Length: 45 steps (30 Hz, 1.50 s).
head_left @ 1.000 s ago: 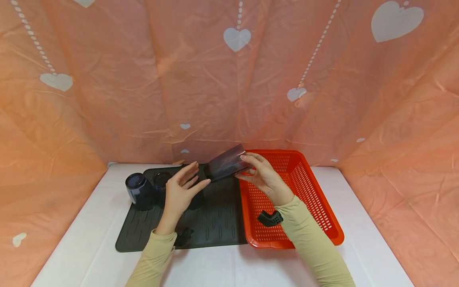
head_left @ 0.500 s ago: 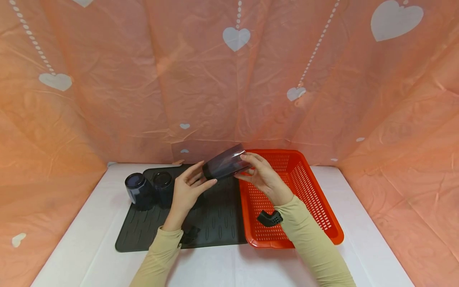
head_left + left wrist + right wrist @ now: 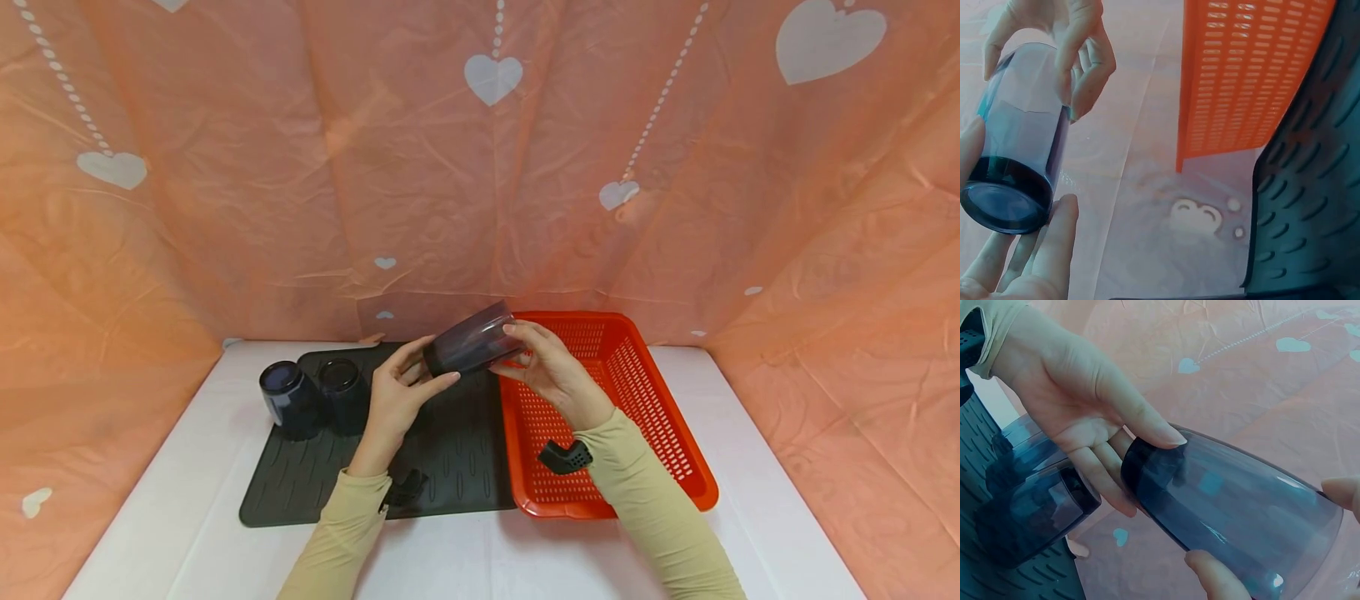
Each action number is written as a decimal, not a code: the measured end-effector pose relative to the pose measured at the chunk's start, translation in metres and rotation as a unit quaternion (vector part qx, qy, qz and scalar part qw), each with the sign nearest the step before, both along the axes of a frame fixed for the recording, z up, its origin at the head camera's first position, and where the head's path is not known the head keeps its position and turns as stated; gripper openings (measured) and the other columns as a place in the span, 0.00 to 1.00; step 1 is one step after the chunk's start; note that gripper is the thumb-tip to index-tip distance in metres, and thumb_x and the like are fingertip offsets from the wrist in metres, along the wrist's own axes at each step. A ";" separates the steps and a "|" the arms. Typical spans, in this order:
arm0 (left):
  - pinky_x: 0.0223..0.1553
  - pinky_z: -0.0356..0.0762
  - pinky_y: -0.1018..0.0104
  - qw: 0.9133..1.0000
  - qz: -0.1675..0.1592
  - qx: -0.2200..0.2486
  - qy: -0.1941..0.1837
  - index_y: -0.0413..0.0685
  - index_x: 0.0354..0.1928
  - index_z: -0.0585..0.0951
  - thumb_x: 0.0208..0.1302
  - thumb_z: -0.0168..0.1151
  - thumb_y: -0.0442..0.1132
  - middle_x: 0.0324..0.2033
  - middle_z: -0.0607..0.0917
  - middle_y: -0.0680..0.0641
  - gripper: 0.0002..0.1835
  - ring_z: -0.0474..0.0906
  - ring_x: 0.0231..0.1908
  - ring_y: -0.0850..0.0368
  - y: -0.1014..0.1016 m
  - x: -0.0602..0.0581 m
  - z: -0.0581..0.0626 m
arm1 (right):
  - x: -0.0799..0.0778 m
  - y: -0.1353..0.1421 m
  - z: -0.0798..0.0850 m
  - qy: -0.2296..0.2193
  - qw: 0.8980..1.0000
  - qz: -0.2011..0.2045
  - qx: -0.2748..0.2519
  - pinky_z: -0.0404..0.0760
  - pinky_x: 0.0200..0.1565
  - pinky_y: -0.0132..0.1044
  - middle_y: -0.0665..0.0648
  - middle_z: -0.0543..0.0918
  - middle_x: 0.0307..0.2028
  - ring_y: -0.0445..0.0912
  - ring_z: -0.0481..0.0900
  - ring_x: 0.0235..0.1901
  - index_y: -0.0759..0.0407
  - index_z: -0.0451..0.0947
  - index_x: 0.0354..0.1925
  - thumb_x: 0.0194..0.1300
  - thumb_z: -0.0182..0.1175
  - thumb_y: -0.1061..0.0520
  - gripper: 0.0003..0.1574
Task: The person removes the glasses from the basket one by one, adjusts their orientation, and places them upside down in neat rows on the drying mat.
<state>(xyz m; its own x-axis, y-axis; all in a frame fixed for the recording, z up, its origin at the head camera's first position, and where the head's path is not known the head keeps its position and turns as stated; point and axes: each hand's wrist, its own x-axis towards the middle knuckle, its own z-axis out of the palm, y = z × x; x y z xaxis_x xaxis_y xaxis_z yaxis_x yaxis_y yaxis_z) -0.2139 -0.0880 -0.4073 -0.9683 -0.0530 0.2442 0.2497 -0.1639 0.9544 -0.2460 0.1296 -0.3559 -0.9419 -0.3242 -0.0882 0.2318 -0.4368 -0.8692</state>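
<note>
A dark tinted drinking glass (image 3: pixel 468 340) is held tilted in the air above the mat, its thick base toward the left and its mouth toward the right. My right hand (image 3: pixel 557 373) grips it near the mouth, thumb on one side and fingers on the other. Around the base end, my left hand (image 3: pixel 393 402) has its thumb and fingers on opposite sides; the right wrist view shows the left thumb touching the glass. Two similar glasses, one at the left (image 3: pixel 291 402) and one beside it (image 3: pixel 344 397), stand upside down on the dark ridged mat (image 3: pixel 461 467).
A red perforated plastic basket (image 3: pixel 513 450) stands right of the mat, under my right forearm. White cloth (image 3: pixel 442 558) covers the table. An orange curtain (image 3: pixel 420 208) with hearts hangs close behind. A black device (image 3: pixel 564 457) sits at my right wrist.
My left hand has moved right and closed in from beside the glass onto its base end. The right hand and the glass have stayed nearly still.
</note>
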 end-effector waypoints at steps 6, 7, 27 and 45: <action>0.46 0.79 0.64 1.000 0.006 0.016 -0.002 0.45 0.58 0.78 0.46 0.76 0.28 0.52 0.79 0.45 0.33 0.78 0.49 0.48 0.002 0.001 -0.002 | -0.001 0.001 -0.001 -0.005 1.000 0.019 -0.002 0.73 0.54 0.56 0.57 0.80 0.45 0.53 0.78 0.43 0.55 0.81 0.42 0.67 0.56 0.59 0.08; 0.45 0.79 0.64 1.000 0.007 0.020 -0.001 0.45 0.58 0.78 0.46 0.76 0.28 0.52 0.79 0.45 0.33 0.78 0.49 0.48 0.002 0.002 -0.002 | -0.001 0.002 -0.001 -0.007 1.000 0.022 -0.003 0.73 0.55 0.56 0.57 0.80 0.46 0.54 0.77 0.44 0.56 0.81 0.43 0.66 0.57 0.58 0.09; 0.40 0.82 0.59 0.990 -0.024 0.109 0.091 0.34 0.58 0.75 0.44 0.70 0.17 0.52 0.75 0.39 0.34 0.78 0.47 0.41 -0.004 0.007 0.005 | -0.005 0.014 -0.008 0.021 0.992 0.122 -0.007 0.62 0.63 0.52 0.53 0.80 0.48 0.50 0.74 0.48 0.53 0.78 0.48 0.70 0.52 0.55 0.12; 0.40 0.82 0.60 0.991 -0.035 0.058 0.112 0.37 0.60 0.74 0.46 0.69 0.17 0.55 0.73 0.36 0.35 0.79 0.50 0.47 -0.031 0.010 0.020 | -0.004 0.042 -0.006 0.025 0.996 0.081 0.018 0.56 0.67 0.51 0.69 0.55 0.70 0.64 0.55 0.68 0.66 0.56 0.67 0.73 0.47 0.53 0.30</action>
